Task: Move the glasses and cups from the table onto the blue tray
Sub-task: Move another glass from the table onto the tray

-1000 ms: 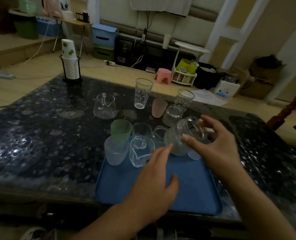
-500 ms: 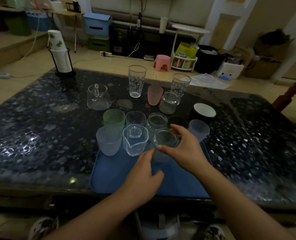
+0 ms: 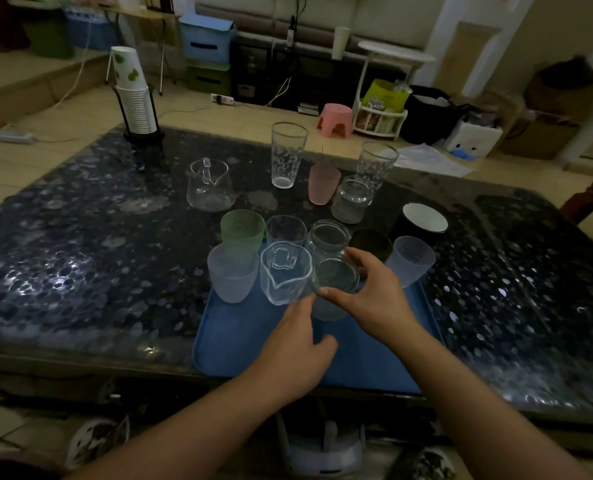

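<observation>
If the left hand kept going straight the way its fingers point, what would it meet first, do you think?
Probably the clear spouted glass pitcher on the blue tray: the left hand points up and away, its fingertips almost at the pitcher's base. The jar in the right hand sits just beside; depth is unclear.

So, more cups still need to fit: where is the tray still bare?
The blue tray is bare along its near half, around the left hand. Its far edge is crowded, from the frosted cup to the jar under the right hand.
</observation>
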